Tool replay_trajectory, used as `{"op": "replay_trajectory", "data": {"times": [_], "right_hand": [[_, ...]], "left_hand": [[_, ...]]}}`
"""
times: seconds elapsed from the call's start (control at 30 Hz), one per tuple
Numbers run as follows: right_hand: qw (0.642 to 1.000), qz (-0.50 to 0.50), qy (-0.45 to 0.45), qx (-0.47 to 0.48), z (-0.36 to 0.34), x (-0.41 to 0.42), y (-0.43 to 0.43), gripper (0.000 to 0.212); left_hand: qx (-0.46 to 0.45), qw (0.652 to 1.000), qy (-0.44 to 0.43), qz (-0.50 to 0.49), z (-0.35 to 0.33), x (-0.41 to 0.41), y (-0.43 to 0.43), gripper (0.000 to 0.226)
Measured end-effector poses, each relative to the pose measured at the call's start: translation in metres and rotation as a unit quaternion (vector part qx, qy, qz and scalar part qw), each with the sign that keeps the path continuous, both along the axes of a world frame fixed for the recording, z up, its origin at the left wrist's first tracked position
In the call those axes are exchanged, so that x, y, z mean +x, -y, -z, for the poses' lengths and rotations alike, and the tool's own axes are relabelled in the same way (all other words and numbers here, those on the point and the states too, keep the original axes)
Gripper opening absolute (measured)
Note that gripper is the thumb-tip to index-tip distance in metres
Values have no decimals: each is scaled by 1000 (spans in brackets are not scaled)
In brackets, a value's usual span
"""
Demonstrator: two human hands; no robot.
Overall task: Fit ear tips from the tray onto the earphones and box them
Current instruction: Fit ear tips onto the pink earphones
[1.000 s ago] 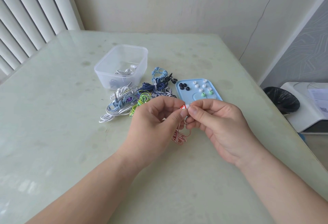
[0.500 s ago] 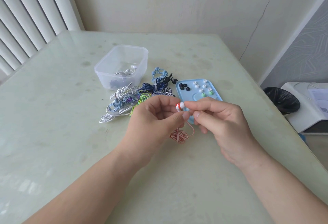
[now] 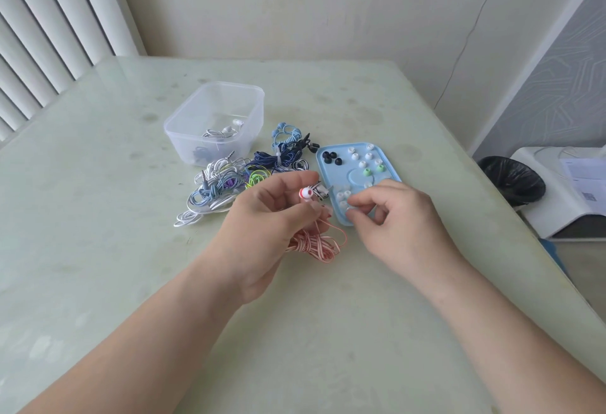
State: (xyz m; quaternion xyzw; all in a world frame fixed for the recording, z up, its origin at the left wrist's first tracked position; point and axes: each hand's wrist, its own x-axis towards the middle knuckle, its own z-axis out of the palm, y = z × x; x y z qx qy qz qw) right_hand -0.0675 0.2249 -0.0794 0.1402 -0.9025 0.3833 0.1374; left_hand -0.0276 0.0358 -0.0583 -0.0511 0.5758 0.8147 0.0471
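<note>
My left hand (image 3: 272,217) pinches a red-and-white earphone (image 3: 306,194), bud up; its striped red cable (image 3: 314,244) hangs in a coil onto the table. My right hand (image 3: 396,213) is over the near end of the blue tray (image 3: 357,181), thumb and forefinger pinching a clear ear tip (image 3: 350,207) among other clear ones. Farther along the tray lie black ear tips (image 3: 329,157), white ear tips (image 3: 360,154) and two green ear tips (image 3: 373,170). The clear plastic box (image 3: 214,118) at the back holds a white earphone set.
A tangled pile of earphones (image 3: 229,184) in white, blue, green and purple lies between box and tray. Past the table's right edge stand a black-lined bin (image 3: 511,181) and a white device (image 3: 564,184). White blinds hang at the left.
My right hand has let go of the earphone bud and dropped to the near end of the tray. My left hand has kept the earphone, turning it slightly left.
</note>
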Motion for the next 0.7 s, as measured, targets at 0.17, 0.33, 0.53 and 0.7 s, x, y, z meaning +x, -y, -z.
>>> {"op": "replay_trajectory", "data": {"times": [0.17,0.33,0.53,0.7], "right_hand": [[998,8,-31,57,5,-8,3,13],[1000,16,-20,-1,-5,-2,4,11],[864,-95,254,-425,-34,14,13,3],[816,-83,304,-485,-39,16,15,5]], "left_hand": [[43,999,8,24,-2,0,2,36],[71,997,17,25,-5,0,1,37],[68,998,-2,18,-7,2,2,35],[-20,999,-14,-44,-5,3,-2,24]]}}
